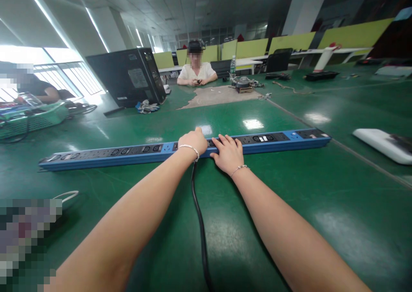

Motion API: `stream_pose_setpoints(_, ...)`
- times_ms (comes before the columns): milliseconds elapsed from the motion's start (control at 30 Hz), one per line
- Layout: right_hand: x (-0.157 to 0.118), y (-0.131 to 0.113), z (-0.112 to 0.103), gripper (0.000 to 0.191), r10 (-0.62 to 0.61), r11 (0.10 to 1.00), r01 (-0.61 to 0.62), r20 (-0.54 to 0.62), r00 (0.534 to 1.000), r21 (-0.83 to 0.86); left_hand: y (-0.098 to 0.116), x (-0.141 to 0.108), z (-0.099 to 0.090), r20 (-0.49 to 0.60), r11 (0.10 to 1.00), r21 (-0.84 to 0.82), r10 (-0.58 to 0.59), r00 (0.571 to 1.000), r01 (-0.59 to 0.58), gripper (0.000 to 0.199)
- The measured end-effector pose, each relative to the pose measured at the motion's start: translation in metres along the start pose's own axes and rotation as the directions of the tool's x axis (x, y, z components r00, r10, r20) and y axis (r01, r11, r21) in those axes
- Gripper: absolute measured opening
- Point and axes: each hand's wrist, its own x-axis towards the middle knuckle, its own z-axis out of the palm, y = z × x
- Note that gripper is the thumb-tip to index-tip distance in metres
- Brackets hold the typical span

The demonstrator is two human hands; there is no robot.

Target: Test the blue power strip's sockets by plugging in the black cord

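A long blue power strip (pixel 141 153) with black and blue socket panels lies across the green table. My left hand (pixel 194 141) is closed over its middle sockets, the thumb side up; what the fingers hold is hidden under it. A black power cord (pixel 201 219) runs from the table's near side up to that hand, and its end is out of sight there. Just to the right, my right hand (pixel 229 154) rests on the strip with fingers spread over its top and the thumb at the near edge. Both wrists wear bracelets.
A black computer case (pixel 125 77) stands back left beside gloves (pixel 147 107). A green basket (pixel 35 119) is at far left, a white device (pixel 383 144) at right. A person (pixel 196 69) sits across the table, another (pixel 35 86) at left.
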Motion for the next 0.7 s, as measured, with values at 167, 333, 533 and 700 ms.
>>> stream_pose_setpoints(167,0.000,-0.002,0.000,0.051,0.004,1.000,-0.004,0.004,1.000,-0.001,0.001,-0.004,0.005,-0.007,1.000,-0.004,0.005,1.000,-0.005,0.033)
stream_pose_setpoints(333,0.001,0.002,-0.004,0.058,-0.026,1.000,0.025,0.046,0.999,0.003,0.000,-0.004,0.006,-0.017,1.000,-0.005,0.031,0.999,-0.031,0.033)
stream_pose_setpoints(533,-0.009,0.059,-0.020,0.060,0.047,0.993,-0.039,0.070,0.996,-0.112,-0.001,-0.004,0.003,0.028,0.999,0.017,0.044,0.999,-0.045,0.034)
stream_pose_setpoints(700,-0.019,0.081,-0.025,0.051,0.042,0.990,-0.037,0.033,0.999,-0.134,-0.003,-0.003,0.002,0.027,0.999,0.026,0.041,0.999,-0.042,0.035)
